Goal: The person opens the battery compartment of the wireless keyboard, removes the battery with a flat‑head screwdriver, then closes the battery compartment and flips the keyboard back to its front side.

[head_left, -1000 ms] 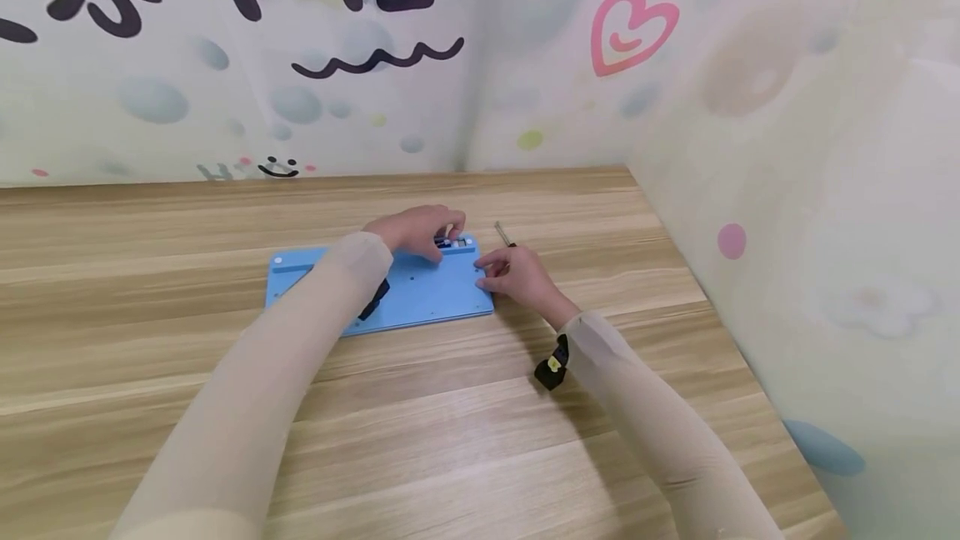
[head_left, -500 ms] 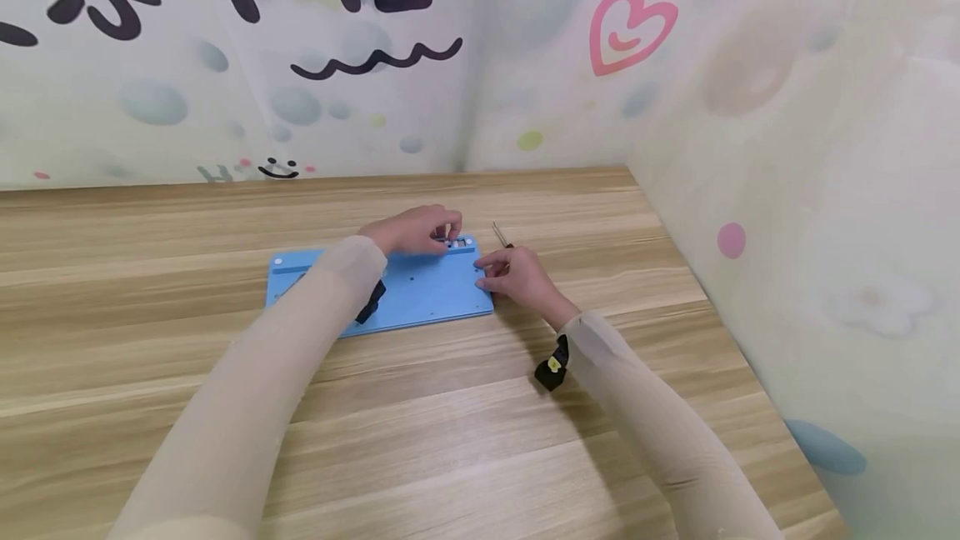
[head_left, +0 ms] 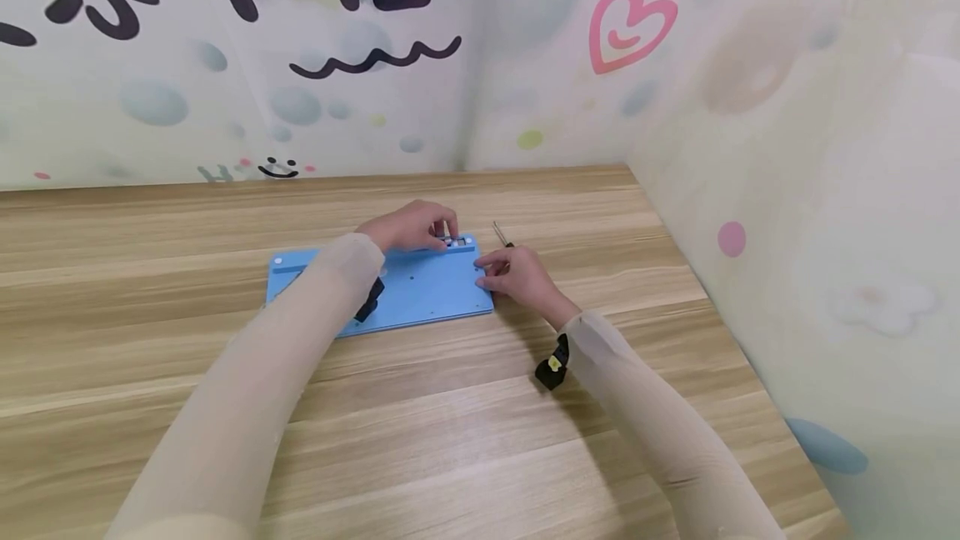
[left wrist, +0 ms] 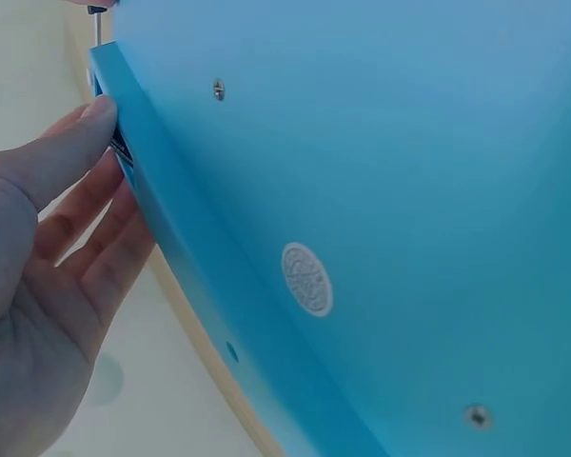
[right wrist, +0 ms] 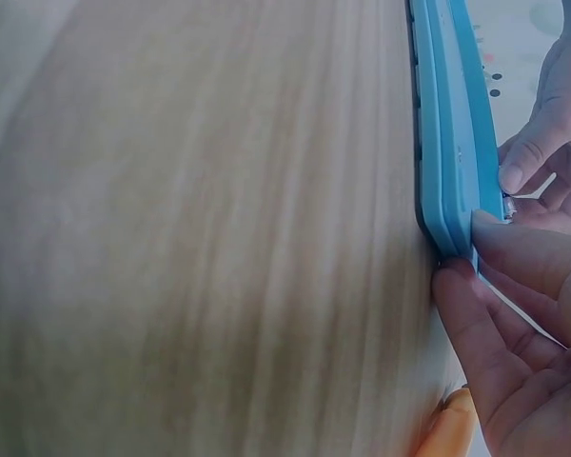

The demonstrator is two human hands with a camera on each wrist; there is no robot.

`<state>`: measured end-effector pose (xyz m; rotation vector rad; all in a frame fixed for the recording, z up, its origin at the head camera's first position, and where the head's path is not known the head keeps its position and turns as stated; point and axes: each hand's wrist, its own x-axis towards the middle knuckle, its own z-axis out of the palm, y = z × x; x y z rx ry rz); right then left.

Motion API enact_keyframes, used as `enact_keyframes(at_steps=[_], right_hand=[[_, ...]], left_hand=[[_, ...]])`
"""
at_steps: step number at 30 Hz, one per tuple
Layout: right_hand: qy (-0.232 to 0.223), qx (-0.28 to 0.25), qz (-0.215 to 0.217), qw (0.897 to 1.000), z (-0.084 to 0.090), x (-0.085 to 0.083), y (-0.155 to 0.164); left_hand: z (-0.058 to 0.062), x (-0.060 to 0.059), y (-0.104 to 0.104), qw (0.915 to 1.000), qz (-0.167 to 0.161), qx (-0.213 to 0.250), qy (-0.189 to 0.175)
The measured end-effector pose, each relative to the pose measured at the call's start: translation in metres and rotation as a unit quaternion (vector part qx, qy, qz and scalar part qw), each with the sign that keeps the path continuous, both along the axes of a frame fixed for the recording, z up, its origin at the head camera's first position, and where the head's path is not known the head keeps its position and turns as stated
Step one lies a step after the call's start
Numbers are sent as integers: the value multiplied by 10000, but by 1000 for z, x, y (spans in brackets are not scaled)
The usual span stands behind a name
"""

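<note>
A light blue keyboard [head_left: 438, 294] lies face down on the table, its screwed back upward. Along its raised far edge is an uncovered battery compartment [head_left: 461, 242]. My left hand [head_left: 414, 225] reaches over that edge, thumb and curled fingers pinching at the compartment. Between them, the left wrist view shows part of a dark battery [left wrist: 121, 149], mostly covered by the fingers. My right hand [head_left: 525, 280] grips the keyboard's right edge between thumb and fingers, as the right wrist view [right wrist: 519, 314] also shows.
A screwdriver [head_left: 501, 233] lies just beyond my right hand; its orange handle [right wrist: 449, 428] shows in the right wrist view. The wood-grain table [head_left: 420, 440] meets printed walls behind and on the right. Black wrist cameras [head_left: 552, 365] sit under the sleeves.
My left hand has shifted slightly left along the compartment, and its thumb has moved up from the keyboard's back to the compartment. The right hand and keyboard have stayed in place.
</note>
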<state>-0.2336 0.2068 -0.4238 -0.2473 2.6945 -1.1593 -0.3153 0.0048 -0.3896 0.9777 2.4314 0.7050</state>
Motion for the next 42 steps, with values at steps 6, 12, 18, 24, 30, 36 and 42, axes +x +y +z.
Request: enact_keyframes(at_steps=[6, 12, 18, 24, 30, 36, 42], right_hand=[[69, 17, -4, 10000, 0, 0, 0], [69, 10, -21, 10000, -2, -1, 1], [25, -24, -70, 10000, -2, -1, 1], [13, -40, -87, 10000, -1, 1, 1], [54, -37, -87, 9999, -2, 1, 1], [56, -24, -101, 9999, -2, 1, 0], [123, -40, -72, 9999, -2, 2, 1]], left_hand=[[0, 3, -1, 9996, 79, 267, 100], [2, 8, 1, 9988, 225, 307, 293], [2, 11, 5, 9972, 392, 325, 555], [-1, 11, 4, 9972, 364, 268, 600], [-2, 9, 3, 9981, 168, 211, 551], [0, 11, 5, 9980, 272, 155, 550], [1, 16, 6, 9964, 341, 44, 774]])
